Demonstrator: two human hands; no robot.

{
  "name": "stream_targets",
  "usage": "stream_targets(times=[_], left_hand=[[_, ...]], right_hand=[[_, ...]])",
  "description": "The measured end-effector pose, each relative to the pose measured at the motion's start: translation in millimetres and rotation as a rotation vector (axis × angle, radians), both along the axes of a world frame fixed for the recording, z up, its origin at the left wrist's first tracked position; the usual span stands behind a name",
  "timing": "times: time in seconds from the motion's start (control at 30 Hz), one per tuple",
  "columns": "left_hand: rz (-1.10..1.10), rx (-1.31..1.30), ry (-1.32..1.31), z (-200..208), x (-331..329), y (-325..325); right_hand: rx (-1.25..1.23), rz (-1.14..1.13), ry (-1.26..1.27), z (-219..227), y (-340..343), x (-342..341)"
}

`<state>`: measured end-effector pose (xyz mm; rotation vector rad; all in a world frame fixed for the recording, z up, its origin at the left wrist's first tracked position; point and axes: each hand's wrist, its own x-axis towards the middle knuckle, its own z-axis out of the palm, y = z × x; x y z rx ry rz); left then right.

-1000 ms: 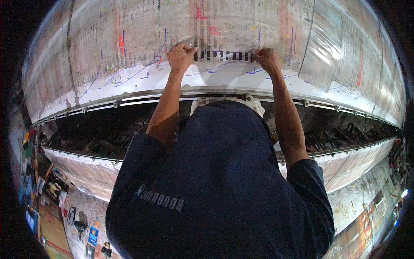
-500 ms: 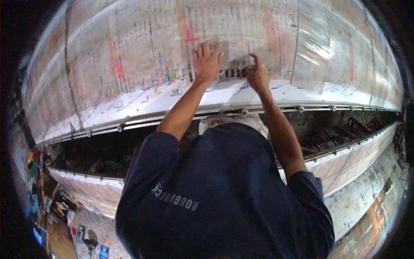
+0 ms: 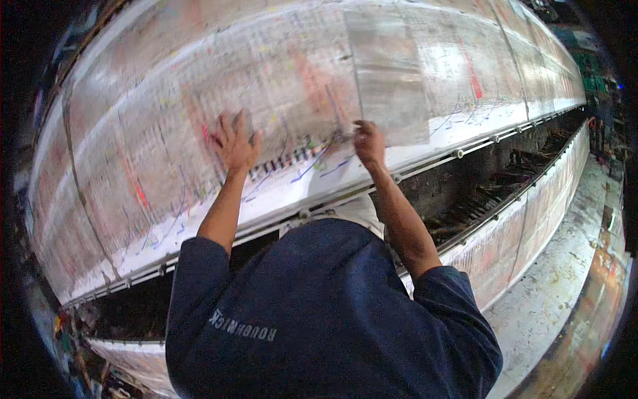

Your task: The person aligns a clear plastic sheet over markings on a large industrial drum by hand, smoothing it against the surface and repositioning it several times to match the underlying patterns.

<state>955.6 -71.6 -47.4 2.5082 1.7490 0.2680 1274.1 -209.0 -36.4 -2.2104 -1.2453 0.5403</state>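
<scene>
A long, pale tabletop (image 3: 279,73), stained and streaked with coloured marks, stretches under both hands. My left hand (image 3: 237,143) is spread open over it, at the left end of a row of short black stripes (image 3: 289,159). Farther right, beyond the stripes, my right hand (image 3: 369,145) is closed, its fingers curled together close to the surface. Something dark shows at its fingertips, too blurred and small to name. Just right of this hand lies a greyish, see-through sheet (image 3: 392,86) on the tabletop.
A rail with round knobs (image 3: 458,153) runs along the table's near edge. Behind it is a dark gap (image 3: 531,166) with loose debris. A second long, stained table (image 3: 525,233) lies on the near side, with a spattered floor (image 3: 551,299) beside it.
The whole view has turned, so the table now slants up to the right. My hands are farther apart; the right has moved right, nearer the see-through sheet, and its extended finger has curled in.
</scene>
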Motion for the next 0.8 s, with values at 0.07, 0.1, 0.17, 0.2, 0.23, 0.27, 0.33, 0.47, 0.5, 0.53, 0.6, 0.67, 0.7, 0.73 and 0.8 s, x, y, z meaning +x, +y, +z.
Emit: stream_targets(times=[0.07,0.1,0.17,0.2,0.23,0.27,0.33,0.47,0.5,0.53,0.6,0.67,0.7,0.73,0.8], left_hand=[[0.227,-0.051,0.131,3.3,26.7,-1.1],[0.238,-0.033,0.143,-5.0,42.1,-6.2],[0.239,-0.168,-0.058,-25.0,104.9,-15.8],[0.165,-0.215,-0.290,-15.9,155.0,-27.6],[0.102,-0.260,-0.510,-3.6,202.3,-47.5],[0.155,-0.142,-0.475,-20.7,232.2,-64.9],[0.195,-0.015,-0.431,-35.6,301.3,-81.8],[0.500,-0.291,-0.249,-0.5,368.2,-96.2],[0.586,-0.356,-0.242,0.3,375.2,-90.9],[0.603,-0.194,-0.251,-14.6,356.8,-84.8],[0.554,-0.274,-0.324,-16.9,332.0,-72.0],[0.474,-0.414,-0.269,-2.3,326.6,-68.7],[0.482,-0.401,-0.263,9.1,326.4,-69.1],[0.670,-0.768,-0.621,19.1,333.3,-66.0],[0.517,-0.918,-0.672,91.6,395.5,-71.4]], right_hand=[[0.041,-0.147,-0.217,-3.3,-22.6,69.5],[0.033,-0.219,-0.314,2.1,-30.7,92.4],[0.006,-0.394,-0.332,0.6,-41.8,142.8],[-0.125,-0.484,-0.291,-3.4,-50.6,166.5],[-0.114,-0.482,-0.278,-7.7,-53.0,179.0],[-0.144,-0.493,-0.224,-8.2,-44.7,176.6],[-0.206,-0.501,-0.085,-3.3,-36.2,184.8],[-0.262,-0.463,0.148,-33.3,-45.8,216.9],[-0.301,-0.433,0.313,-42.2,-49.9,229.4],[-0.297,-0.390,0.338,-38.4,-45.0,227.5],[-0.136,-0.101,0.614,-34.2,-39.2,237.9],[-0.137,-0.087,0.805,27.6,-29.1,241.6],[-0.135,-0.079,0.979,74.5,-23.1,247.7],[-0.123,0.001,0.930,102.9,-20.2,264.2],[0.024,0.094,0.624,113.2,-21.7,313.0]])
